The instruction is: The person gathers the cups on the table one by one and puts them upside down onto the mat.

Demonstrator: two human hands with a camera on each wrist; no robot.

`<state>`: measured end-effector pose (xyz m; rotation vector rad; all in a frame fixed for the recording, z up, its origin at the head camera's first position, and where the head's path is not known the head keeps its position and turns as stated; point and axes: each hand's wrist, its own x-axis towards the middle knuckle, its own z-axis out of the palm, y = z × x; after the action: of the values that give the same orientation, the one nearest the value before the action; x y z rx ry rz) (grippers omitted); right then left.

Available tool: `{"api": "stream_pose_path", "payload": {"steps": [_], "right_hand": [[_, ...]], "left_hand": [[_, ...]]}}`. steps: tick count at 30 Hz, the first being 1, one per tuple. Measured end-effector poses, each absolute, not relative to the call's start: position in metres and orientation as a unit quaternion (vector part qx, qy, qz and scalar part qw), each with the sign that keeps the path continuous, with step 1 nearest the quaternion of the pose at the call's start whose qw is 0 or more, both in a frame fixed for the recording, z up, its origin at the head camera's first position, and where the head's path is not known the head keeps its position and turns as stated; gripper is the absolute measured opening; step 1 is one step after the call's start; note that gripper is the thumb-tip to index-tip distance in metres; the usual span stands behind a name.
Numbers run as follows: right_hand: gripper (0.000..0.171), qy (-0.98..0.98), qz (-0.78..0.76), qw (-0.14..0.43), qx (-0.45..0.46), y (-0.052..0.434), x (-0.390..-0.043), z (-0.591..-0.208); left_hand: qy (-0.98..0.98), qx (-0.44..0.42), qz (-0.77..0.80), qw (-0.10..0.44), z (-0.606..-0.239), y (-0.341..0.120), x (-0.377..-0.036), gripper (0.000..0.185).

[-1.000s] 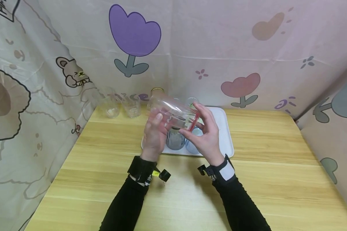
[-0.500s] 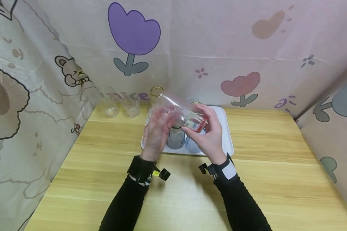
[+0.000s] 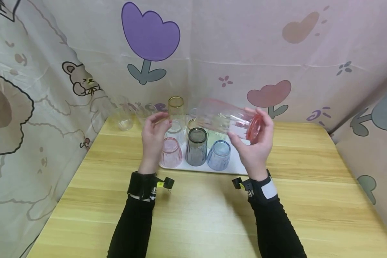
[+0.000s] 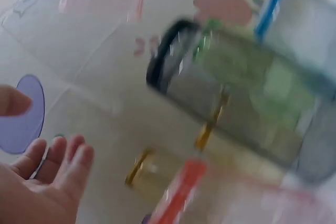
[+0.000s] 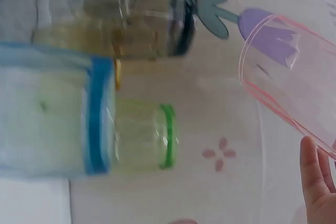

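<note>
Tilted nearly on its side above the tray, a tall pink-tinted drinking glass (image 3: 224, 116) has its mouth to the left and its thick base in my right hand (image 3: 256, 148). The right wrist view shows the rim of this pink glass (image 5: 262, 61) with fingertips along its side. My left hand (image 3: 152, 143) is apart from it, fingers loosely bent and holding nothing, over the left of the white tray (image 3: 237, 163). On the tray a short pink glass (image 3: 171, 154), a grey glass (image 3: 196, 148) and a blue glass (image 3: 219, 156) stand upside down in front.
Behind them are a gold-rimmed glass (image 3: 176, 104), a clear glass (image 3: 175, 132) and a green-tinted glass (image 5: 144, 135), partly hidden. Two clear glasses, one here (image 3: 124, 120), stand on the wooden table (image 3: 116, 172) at back left. A printed curtain (image 3: 213, 43) hangs behind.
My left hand has let go of the tall pink glass and moved left. My right hand has carried the glass to the right, uncovering the glasses on the tray.
</note>
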<state>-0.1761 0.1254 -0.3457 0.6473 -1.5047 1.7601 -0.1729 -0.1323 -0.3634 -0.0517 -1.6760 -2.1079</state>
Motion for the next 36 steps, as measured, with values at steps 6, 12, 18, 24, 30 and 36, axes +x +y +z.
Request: {"api": "stream_pose_path", "payload": {"steps": [6, 12, 18, 24, 30, 36], "right_hand": [[0.084, -0.565, 0.695, 0.396, 0.201, 0.143, -0.177, -0.338], [0.085, -0.626, 0.642, 0.418, 0.143, 0.162, -0.178, -0.333], [0.08, -0.688, 0.592, 0.411, 0.087, 0.172, -0.179, -0.33], [0.082, -0.747, 0.53, 0.399, 0.049, 0.18, -0.186, -0.337], [0.079, -0.788, 0.492, 0.366, 0.049, 0.185, -0.193, -0.347], [0.076, -0.822, 0.461, 0.329, 0.058, 0.188, -0.206, -0.362]], "left_hand": [[-0.724, 0.036, -0.641, 0.254, -0.375, -0.154, -0.176, 0.037], [-0.791, 0.064, -0.561, 0.235, -0.392, -0.176, -0.182, 0.038], [-0.86, 0.097, -0.491, 0.102, -0.407, -0.194, -0.186, 0.038], [-0.916, 0.069, -0.394, -0.012, -0.422, -0.203, -0.19, 0.037], [-0.918, 0.057, -0.391, -0.047, -0.43, -0.2, -0.191, 0.034], [-0.909, 0.068, -0.409, -0.047, -0.434, -0.198, -0.189, 0.033]]}}
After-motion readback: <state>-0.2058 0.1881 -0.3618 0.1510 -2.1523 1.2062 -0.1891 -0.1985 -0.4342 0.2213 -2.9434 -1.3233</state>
